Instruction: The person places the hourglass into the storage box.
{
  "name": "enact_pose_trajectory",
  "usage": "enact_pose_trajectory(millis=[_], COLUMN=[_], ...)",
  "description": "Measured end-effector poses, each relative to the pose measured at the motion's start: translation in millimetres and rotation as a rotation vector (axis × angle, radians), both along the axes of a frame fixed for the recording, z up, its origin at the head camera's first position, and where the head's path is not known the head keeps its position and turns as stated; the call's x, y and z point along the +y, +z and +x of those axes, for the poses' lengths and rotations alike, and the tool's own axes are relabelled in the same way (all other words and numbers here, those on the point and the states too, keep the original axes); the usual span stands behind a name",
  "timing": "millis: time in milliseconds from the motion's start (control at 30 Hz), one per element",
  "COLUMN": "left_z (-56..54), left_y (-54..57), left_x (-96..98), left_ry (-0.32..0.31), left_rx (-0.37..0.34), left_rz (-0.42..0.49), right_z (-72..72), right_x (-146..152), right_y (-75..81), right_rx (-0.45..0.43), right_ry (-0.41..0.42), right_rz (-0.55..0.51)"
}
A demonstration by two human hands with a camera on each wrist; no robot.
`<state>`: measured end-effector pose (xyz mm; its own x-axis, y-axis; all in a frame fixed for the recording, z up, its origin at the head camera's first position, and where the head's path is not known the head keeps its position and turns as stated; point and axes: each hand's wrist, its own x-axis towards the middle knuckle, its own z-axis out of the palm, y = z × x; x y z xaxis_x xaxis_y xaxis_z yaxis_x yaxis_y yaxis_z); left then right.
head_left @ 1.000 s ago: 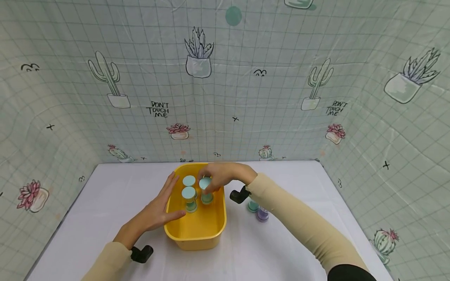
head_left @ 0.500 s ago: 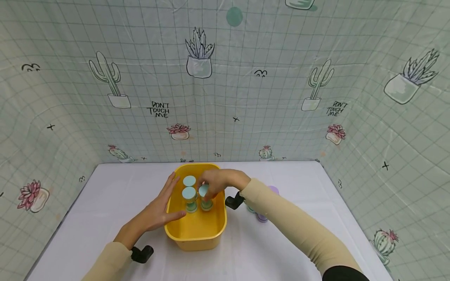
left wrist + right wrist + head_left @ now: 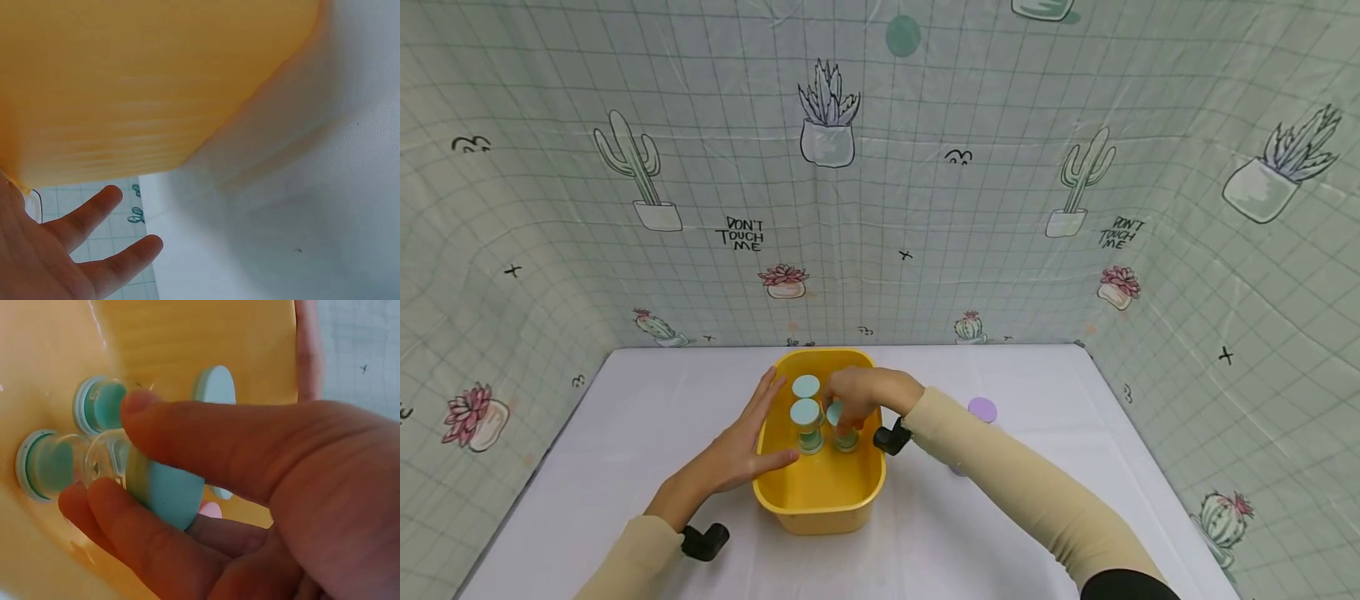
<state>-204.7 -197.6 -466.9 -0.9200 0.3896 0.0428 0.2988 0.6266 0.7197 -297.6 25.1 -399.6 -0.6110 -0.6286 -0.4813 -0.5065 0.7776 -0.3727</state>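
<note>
Inside the yellow bin (image 3: pixel 820 483), my right hand (image 3: pixel 859 393) pinches an hourglass sand timer (image 3: pixel 169 497) between thumb and fingers around its mint-capped end. It stands upright near the bin's right wall. Two similar timers with mint caps, the nearer one (image 3: pixel 806 412) and the farther one (image 3: pixel 806 387), stand to its left. Their glass bulbs hold green sand. My left hand (image 3: pixel 733 454) rests along the bin's left rim, fingers spread and thumb reaching over the edge. In the left wrist view, the bin's outer wall (image 3: pixel 156 94) lies beside two straight fingers (image 3: pixel 119 265).
On the white table (image 3: pixel 1000 533), right of the bin, a purple timer cap (image 3: pixel 982 409) shows behind my right sleeve (image 3: pixel 1000 467). Another purple piece is mostly hidden under the sleeve. Gridded cactus-print cloth (image 3: pixel 865 192) walls the back and sides.
My right hand has lowered slightly toward me, setting the timer deeper in the bin. My sleeve shifted, uncovering a purple cap and covering green and purple ones. The left hand stays put.
</note>
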Motion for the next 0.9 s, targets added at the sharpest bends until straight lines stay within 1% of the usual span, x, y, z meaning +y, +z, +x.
enact_pose_trajectory(millis=[267,433,700,900], left_z=[0.2,0.3,0.3,-0.3], left_y=[0.4,0.5,2.0,1.3], left_x=[-0.6,-0.4,-1.1,-1.0], left_ry=[0.001,-0.010,-0.006,-0.006], left_rx=[-0.002,-0.006,-0.007,0.002], left_rz=[0.000,0.008,-0.001,0.001], right_z=[4.4,6.6,6.2,3.8], right_x=[-1.6,-1.9,-3.0,-3.5], right_y=[3.2,3.2,4.0,3.6], right_rx=[0.033,0.040,0.045,0.039], right_ry=[0.001,-0.025,-0.037,-0.018], right_rz=[0.019,0.020,0.024,0.038])
